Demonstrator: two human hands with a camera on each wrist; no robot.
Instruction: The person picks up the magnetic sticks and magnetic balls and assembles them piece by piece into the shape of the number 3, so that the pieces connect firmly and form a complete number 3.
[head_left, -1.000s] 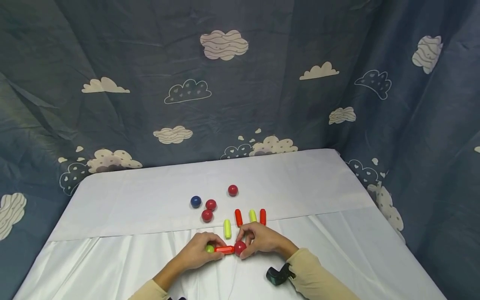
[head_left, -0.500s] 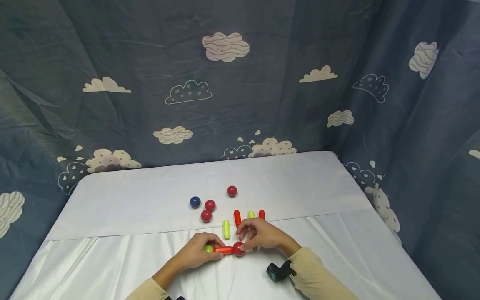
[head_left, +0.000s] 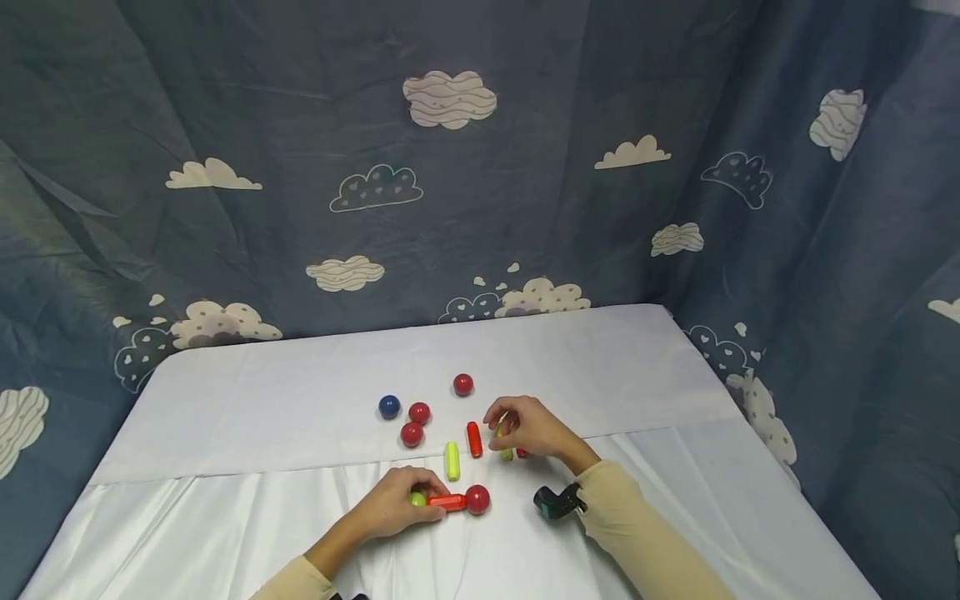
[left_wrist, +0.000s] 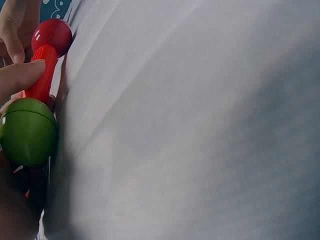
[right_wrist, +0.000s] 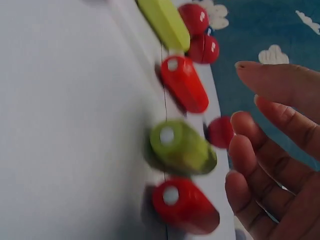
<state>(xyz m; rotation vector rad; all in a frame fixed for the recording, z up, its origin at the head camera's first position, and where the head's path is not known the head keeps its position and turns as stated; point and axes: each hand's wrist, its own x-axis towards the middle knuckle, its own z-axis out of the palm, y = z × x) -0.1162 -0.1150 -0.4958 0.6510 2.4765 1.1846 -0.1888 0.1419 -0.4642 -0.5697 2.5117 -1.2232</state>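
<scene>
My left hand point(head_left: 397, 502) pinches a red rod point(head_left: 447, 502) between thumb and fingers, low at the white cloth. A green ball point(left_wrist: 29, 132) sits at the rod's near end, and a red ball point(head_left: 477, 499) meets its other end. My right hand point(head_left: 534, 427) hovers over a yellow-green rod point(right_wrist: 182, 147), its fingers loosely bent and holding nothing. That rod has a pale round spot on its end, as does the red rod point(right_wrist: 186, 206) beside it, mostly hidden by the hand in the head view. Another red rod point(head_left: 474, 439) lies left of the right hand.
A second yellow-green rod point(head_left: 452, 461) lies between the hands. Farther back are a blue ball point(head_left: 389, 407), two red balls point(head_left: 419, 413) close together and a lone red ball point(head_left: 463, 384). A dark cloud-patterned curtain point(head_left: 525, 208) hangs behind the white-covered table point(head_left: 300, 400).
My right hand has let go of the red ball and moved back and right to the rods. The ball stays at the rod's end; my left hand keeps its grip.
</scene>
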